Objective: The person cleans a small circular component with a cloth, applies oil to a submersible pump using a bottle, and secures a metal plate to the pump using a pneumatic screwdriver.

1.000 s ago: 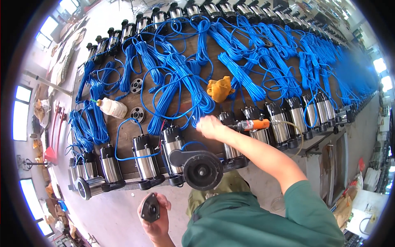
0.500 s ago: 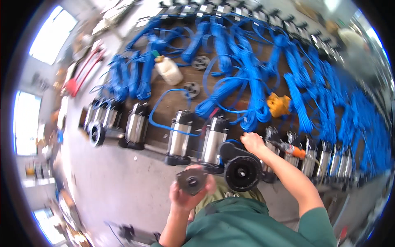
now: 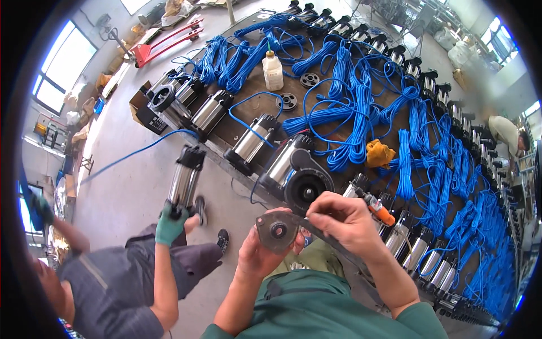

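My left hand (image 3: 254, 257) holds a grey, rounded three-cornered cover plate (image 3: 270, 237) with a ringed hole at its centre. Close to the plate's right edge, my right hand (image 3: 345, 220) has its thumb and fingers pinched together; anything between them is too small to make out. Just beyond both hands lies a steel-bodied pump (image 3: 284, 162) at the table edge. Its round black casing (image 3: 300, 195) faces me, open, with a shaft end at the centre.
At left a co-worker carries a steel pump (image 3: 185, 178) in a green-gloved hand (image 3: 169, 226). Blue cable coils (image 3: 361, 113), a white bottle (image 3: 272, 72), black discs (image 3: 287, 102) and a yellow cloth-like item (image 3: 379, 153) lie on the table. An orange-and-grey power tool (image 3: 379, 210) rests among pumps at right.
My right hand has come back from the table to beside the plate, its fingers now pinched. My left hand still holds the plate. A co-worker carrying a pump has appeared at left.
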{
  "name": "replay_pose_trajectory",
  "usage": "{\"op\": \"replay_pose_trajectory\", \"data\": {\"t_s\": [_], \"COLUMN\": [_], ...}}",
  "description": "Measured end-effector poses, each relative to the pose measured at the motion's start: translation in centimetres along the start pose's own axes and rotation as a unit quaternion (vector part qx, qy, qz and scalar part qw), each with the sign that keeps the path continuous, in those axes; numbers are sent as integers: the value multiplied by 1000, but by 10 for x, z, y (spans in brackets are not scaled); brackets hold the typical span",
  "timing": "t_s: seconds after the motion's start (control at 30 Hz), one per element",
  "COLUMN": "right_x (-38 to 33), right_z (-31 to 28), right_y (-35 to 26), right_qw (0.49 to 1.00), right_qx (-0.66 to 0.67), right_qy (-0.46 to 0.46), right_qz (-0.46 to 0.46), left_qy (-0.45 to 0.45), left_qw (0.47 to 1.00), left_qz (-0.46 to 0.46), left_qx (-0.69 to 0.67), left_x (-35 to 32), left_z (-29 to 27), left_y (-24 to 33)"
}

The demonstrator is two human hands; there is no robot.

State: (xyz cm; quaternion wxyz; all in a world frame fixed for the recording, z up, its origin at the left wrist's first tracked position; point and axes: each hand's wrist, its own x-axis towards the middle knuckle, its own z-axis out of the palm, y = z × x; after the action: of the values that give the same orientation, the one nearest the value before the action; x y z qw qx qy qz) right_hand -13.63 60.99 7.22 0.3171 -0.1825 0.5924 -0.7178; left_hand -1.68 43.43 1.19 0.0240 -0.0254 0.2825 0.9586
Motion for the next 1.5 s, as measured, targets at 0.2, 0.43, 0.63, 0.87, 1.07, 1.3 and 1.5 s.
{"op": "replay_pose_trajectory", "data": {"t_s": [0.2, 0.43, 0.63, 0.87, 1.07, 1.3, 1.5], "right_x": [-53, -139, -182, -202, -192, -111, -72], "right_z": [43, 116, 173, 126, -42, -157, -183], "right_y": [38, 164, 323, 572, 874, 1075, 1134], "right_qw": [1000, 971, 932, 903, 815, 734, 698], "right_qx": [1, 152, 187, 101, -322, -464, -453], "right_qy": [-1, 69, 141, 220, 283, 398, 527], "right_qz": [-8, 172, 276, 354, 390, 296, 173], "left_qy": [24, 91, 183, 217, 157, 108, 71], "left_qw": [999, 984, 943, 934, 955, 964, 983], "left_qz": [-31, -149, -268, -277, -246, -241, -170], "left_qx": [-7, -34, -77, -62, -42, -23, 0], "left_x": [-66, -189, -280, -298, -226, -153, -87], "left_z": [-4, -94, -228, -379, -533, -663, -672], "left_y": [-11, -47, -89, -174, -282, -356, -362]}}
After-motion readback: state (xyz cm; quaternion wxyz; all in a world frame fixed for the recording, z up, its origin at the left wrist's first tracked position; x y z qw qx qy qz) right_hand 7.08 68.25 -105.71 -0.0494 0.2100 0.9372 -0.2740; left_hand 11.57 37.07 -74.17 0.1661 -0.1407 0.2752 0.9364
